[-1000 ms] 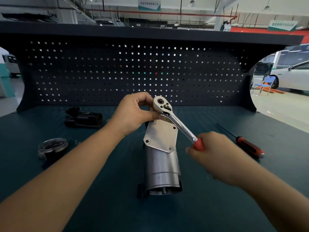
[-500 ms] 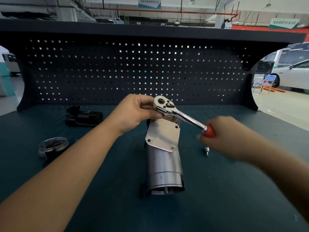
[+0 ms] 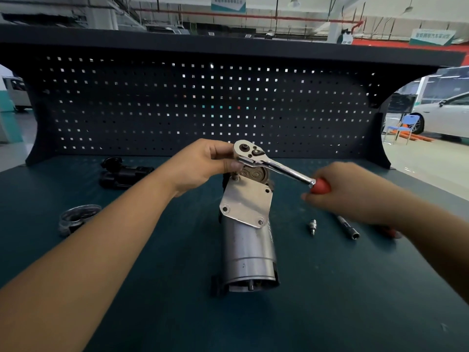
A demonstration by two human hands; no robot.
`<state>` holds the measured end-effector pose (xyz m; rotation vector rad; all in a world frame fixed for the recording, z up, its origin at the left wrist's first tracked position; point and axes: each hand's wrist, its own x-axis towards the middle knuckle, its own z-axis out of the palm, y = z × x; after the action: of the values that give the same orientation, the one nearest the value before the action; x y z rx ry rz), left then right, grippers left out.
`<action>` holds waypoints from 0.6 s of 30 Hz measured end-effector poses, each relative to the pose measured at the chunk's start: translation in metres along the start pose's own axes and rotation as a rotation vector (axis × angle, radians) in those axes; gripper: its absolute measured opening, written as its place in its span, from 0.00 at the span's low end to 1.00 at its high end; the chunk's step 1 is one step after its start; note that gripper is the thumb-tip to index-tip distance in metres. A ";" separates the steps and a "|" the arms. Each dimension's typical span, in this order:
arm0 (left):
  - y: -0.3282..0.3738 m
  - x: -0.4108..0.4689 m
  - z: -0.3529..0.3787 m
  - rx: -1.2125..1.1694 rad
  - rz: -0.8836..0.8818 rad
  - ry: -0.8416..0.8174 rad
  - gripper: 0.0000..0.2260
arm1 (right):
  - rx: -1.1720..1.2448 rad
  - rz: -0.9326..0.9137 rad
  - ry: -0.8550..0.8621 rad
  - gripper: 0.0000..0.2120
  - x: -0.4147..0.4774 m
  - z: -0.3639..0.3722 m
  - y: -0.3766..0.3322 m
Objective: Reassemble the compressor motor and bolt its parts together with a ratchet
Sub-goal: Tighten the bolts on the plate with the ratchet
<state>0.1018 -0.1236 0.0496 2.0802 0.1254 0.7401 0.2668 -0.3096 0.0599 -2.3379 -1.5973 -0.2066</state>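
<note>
My left hand (image 3: pixel 203 163) pinches the head of the shiny red-handled steel ratchet (image 3: pixel 276 166) to hold it still, maybe on a bolt, atop the grey metal motor (image 3: pixel 247 245) lying on the dark green table (image 3: pixel 355 288); my right hand (image 3: pixel 341 193) grips its handle to turn it

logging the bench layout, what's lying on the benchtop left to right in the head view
round metal-rimmed part → black part → compressor motor → small silver bit → dark socket rod

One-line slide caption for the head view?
Left hand steadies the ratchet head atop the compressor motor while right hand grips its red handle.
</note>
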 end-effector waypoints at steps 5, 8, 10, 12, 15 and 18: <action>-0.003 0.001 0.002 -0.007 0.010 0.054 0.11 | -0.002 -0.016 -0.035 0.17 0.011 -0.006 0.005; -0.005 0.000 0.007 -0.047 0.010 0.114 0.10 | 0.081 0.038 -0.060 0.17 -0.005 0.009 -0.003; -0.005 -0.001 0.011 -0.068 0.019 0.151 0.10 | 0.211 0.112 -0.072 0.17 -0.021 0.022 -0.013; -0.006 -0.002 0.016 -0.076 0.035 0.202 0.11 | 0.344 0.165 -0.091 0.18 -0.037 0.032 -0.026; -0.007 -0.005 0.023 -0.077 0.071 0.278 0.12 | 0.464 0.187 -0.098 0.17 -0.048 0.040 -0.039; -0.005 -0.006 0.022 -0.027 0.102 0.301 0.11 | 0.404 0.169 -0.108 0.17 -0.040 0.033 -0.030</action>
<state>0.1104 -0.1383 0.0335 1.9494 0.1754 1.1090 0.2226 -0.3239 0.0224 -2.1748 -1.3265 0.2609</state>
